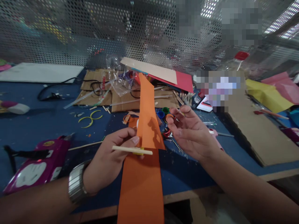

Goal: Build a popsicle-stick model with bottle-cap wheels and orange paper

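My left hand (112, 155) is closed on a folded orange paper strip (147, 115), whose upper half stands upright while a darker orange length (141, 189) hangs toward me. A pale wooden stick (132, 150) lies across the front of this hand, by the fold, with a bit of yellow behind it. To the right of the strip, my right hand (193, 133) is raised with its fingers curled inward. Something small and pale shows between those fingertips, too small to make out. The right hand casts a shadow on the paper.
A purple machine (39, 161) sits on the blue table at left, near yellow rings (90, 119). Cardboard sheets (261, 130) lie at right. Behind the strip are coloured paper sheets (184, 81), small paint pots (165, 110) and scattered sticks. A perforated metal screen (93, 31) borders the back.
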Demonstrator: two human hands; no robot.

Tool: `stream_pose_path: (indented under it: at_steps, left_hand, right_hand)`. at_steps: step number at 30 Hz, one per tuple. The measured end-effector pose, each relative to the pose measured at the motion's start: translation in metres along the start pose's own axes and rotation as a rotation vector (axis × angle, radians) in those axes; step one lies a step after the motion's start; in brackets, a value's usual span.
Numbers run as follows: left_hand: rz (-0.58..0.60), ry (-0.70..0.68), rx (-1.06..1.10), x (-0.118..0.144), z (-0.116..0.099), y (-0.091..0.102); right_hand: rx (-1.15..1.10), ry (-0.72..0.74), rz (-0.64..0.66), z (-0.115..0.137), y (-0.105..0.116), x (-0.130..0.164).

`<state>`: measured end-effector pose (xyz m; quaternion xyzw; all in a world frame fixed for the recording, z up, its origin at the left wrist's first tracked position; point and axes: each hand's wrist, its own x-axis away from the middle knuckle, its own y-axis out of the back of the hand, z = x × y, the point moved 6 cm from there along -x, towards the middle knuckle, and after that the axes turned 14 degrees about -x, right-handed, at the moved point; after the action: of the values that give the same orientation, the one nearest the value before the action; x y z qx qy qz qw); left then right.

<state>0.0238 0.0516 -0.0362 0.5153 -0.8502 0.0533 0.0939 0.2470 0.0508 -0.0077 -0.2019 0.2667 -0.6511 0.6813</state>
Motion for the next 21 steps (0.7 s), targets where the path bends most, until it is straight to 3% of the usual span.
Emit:
stream_pose_path:
  at_steps: [4,16,21]
  left_hand:
    - [0.009,0.011,0.025,0.0,-0.003,-0.002]
    - [0.039,0.0,0.05,0.003,-0.002,-0.003]
    - [0.019,0.001,0.063,0.002,-0.005,-0.005]
  right_hand:
    - [0.026,-0.006,-0.025,0.0,0.0,0.002]
    - [0.104,0.056,0.116,0.001,-0.007,0.002]
    - [0.056,0.033,0.114,0.001,-0.011,0.002]
